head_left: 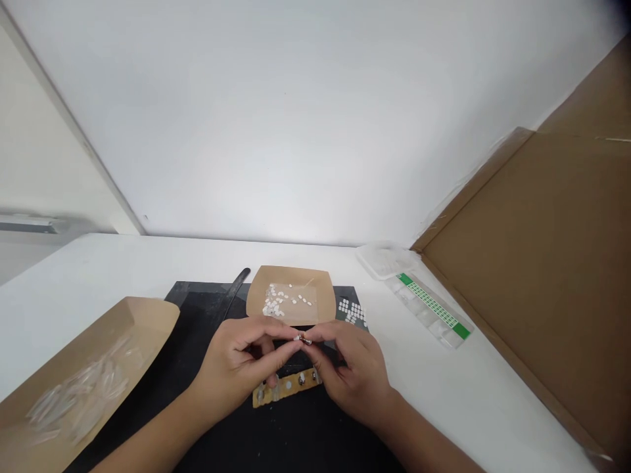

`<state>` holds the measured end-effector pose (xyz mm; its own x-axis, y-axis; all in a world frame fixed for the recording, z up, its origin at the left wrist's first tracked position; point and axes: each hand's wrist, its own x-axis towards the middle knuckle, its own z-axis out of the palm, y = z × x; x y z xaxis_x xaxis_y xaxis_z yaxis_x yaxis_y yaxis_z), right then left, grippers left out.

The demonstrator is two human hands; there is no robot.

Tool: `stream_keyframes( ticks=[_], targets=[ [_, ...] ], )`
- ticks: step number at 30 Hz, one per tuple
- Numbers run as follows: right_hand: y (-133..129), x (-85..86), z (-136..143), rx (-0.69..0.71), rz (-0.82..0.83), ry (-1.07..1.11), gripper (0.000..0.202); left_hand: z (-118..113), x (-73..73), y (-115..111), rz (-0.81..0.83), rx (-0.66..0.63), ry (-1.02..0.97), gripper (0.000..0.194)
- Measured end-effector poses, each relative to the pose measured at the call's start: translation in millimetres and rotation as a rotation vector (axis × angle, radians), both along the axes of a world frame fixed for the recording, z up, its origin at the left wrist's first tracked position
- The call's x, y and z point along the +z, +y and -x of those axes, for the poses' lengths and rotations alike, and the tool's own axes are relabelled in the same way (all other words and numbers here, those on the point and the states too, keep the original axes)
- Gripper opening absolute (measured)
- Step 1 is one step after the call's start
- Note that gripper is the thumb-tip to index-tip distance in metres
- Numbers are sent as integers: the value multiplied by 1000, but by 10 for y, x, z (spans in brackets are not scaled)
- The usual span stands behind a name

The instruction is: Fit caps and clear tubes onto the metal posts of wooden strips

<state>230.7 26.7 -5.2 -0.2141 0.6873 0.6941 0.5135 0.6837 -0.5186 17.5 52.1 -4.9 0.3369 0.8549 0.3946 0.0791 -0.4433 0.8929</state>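
Note:
My left hand [236, 358] pinches a tiny white piece [298, 337] between thumb and index finger. The thumb and index finger of my right hand [357, 361] are closed on a small shiny metal piece [307, 341], which meets the white one. Fingertips cover much of both. Below my hands, partly hidden by them, lies a yellowish strip [280, 393] with small round metal and white spots along it. Just beyond my fingers, a shallow brown paper tray [256, 282] holds scattered small white pieces [276, 299] on a clear sheet.
A larger brown tray [148, 312] with long clear plastic pieces [81, 394] stands at left. A dark file-like stick [239, 286], a black mat [197, 302] and white tabs [351, 310] are near. Rightward lie a green-labelled clear case [434, 309], a translucent lid [387, 259] and cardboard [532, 263].

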Motion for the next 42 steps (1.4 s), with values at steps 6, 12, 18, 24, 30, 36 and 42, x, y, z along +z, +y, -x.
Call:
stream_keyframes(
  ticks=[6,12,18,24,30,36,42],
  targets=[
    [-18,10,-6,23,-19,-24,24,-6,70,21,-197,-22,-2,15],
    [-21,-10,9,48,-31,-39,25,2,134,-7,-322,-21,148,13],
    [-37,-15,7,66,20,-63,23,26,138,17,-442,-81,204,17],
    [-24,35,-30,170,159,-132,15,46,142,48,-451,-199,212,15],
    [-1,95,-83,289,180,-179,17,79,142,37,-469,-215,181,16],
    [-3,84,-60,300,126,-311,32,107,138,9,-453,-150,172,12],
    [-58,155,-56,374,167,-299,30,83,132,-6,-479,-87,121,9]
  ],
)
